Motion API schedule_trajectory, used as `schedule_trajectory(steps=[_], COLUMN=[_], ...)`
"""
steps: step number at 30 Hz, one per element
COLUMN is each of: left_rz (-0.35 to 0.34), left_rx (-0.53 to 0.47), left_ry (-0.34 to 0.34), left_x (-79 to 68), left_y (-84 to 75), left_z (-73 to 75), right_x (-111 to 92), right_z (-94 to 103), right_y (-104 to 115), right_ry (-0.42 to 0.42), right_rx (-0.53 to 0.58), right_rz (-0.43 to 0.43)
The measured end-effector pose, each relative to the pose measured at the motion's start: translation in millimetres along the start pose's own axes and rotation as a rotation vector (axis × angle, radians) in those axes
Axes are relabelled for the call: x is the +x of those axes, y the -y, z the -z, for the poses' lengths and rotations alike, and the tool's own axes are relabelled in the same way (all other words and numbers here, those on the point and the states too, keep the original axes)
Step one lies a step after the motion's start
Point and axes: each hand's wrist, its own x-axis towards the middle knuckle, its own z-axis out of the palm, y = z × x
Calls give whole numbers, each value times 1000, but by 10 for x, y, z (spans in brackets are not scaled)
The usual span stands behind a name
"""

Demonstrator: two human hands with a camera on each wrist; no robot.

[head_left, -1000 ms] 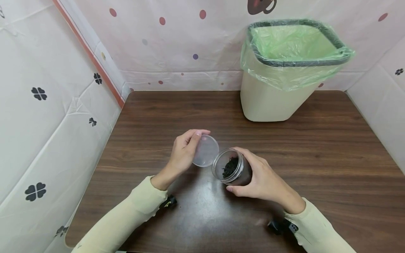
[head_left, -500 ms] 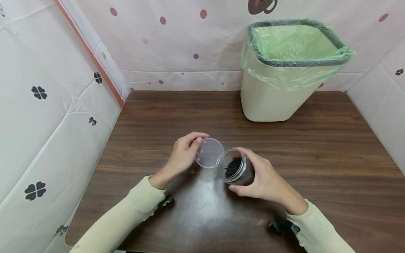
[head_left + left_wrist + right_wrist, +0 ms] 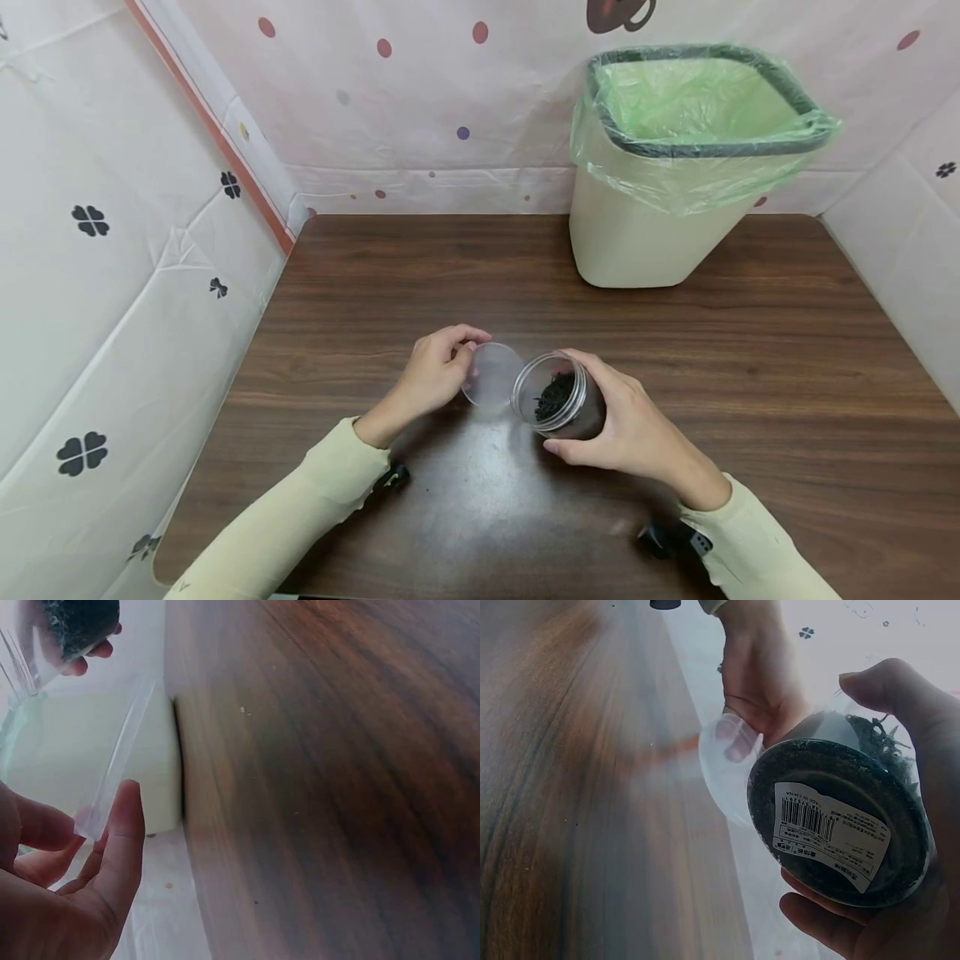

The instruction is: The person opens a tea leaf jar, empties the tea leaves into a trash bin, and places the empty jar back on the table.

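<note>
Premises: a sheeted-off, booth-like workstation; whether in a home or an office cannot be determined. Evidence, taken from the desk's middle: a wood-grain desk (image 3: 360, 283) is bordered by creased printed sheeting, with a dotted sheet (image 3: 420, 92) at twelve o'clock, a clover-patterned sheet (image 3: 150, 292) at ten and a matching sheet (image 3: 907, 242) at two. A bag-lined waste bin (image 3: 637, 242) stands directly on the desk at one o'clock.

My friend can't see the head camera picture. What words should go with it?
A right hand holds a tilted, open jar of dark bits, next to a clear lid pinched in the left hand. Behind them, a bin with a green bag stands on a brown table.
</note>
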Motion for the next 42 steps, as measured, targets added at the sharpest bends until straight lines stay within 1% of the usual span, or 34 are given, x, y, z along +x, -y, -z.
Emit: schedule_trajectory(steps=[4, 6, 9, 15, 22, 28, 32, 36, 39, 42], left_rz=[2, -7, -24, -38, -69, -36, -20, -10, -25, -66], left_rx=[92, 144, 191, 215, 293, 340, 412, 500, 571, 645], left_ry=[33, 41, 52, 76, 61, 93, 134, 207, 261, 294], left_x=[1, 6, 13, 12, 1, -17, -47, -85, -104, -115], left_y=[44, 56, 69, 97, 101, 92, 86, 60, 47, 53], left_z=[-18, -28, -39, -50, -71, -94, -117, -141, -163, -188], right_x=[-2, -3, -9, -20, -23, -26, -26, -29, -32, -39], right_z=[5, 5, 1, -3, 6, 12, 18, 22, 21, 21], right_y=[1, -2, -8, -7, -4, -9, -18, -27, -30, -35], right_ry=[-4, -8, -11, -10, -12, -12, -13, -11, -8, -6], right_rx=[4, 7, 11, 23, 6, 10, 8, 5, 3, 1], right_rz=[0, 1, 1, -5, -9, -8, -8, -12, -14, -19])
